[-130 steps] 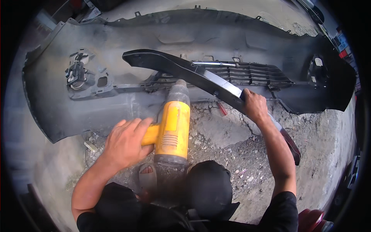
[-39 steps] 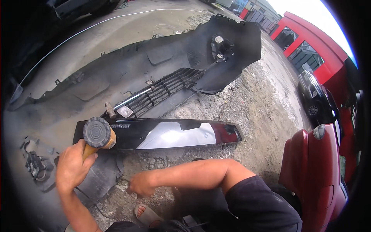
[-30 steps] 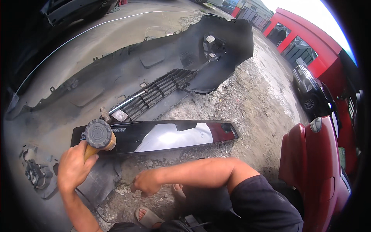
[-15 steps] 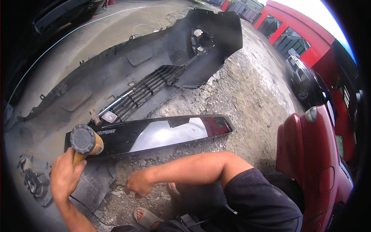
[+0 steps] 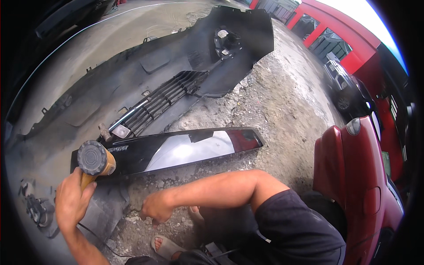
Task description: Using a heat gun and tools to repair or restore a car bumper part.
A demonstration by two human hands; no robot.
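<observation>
My left hand [image 5: 73, 196] grips the handle of a yellow corded heat gun [image 5: 95, 159], its round grey rear end facing up. The tool is over the left end of a long glossy black car trim panel [image 5: 132, 155], which lies partly on a large black bumper cover [image 5: 163, 53]. My right hand [image 5: 157, 206] hangs above the gravel, just on the near side of the panel and apart from it. Its fingers are curled, and what they hold, if anything, is hidden. The heat gun's nozzle is out of sight.
A hammer [image 5: 105, 132] lies on the bumper's slatted grille [image 5: 170, 95]. A black cord [image 5: 99, 238] runs down from my left hand. A red car [image 5: 349, 168] stands close on the right, with a dark vehicle [image 5: 346, 88] and red building [image 5: 327, 35] beyond. Rough gravel [image 5: 274, 106] lies between.
The whole view has shifted slightly, moving the panel and bumper a little up and left in the picture. Both hands keep nearly the same pose, and the heat gun stays over the panel's left end.
</observation>
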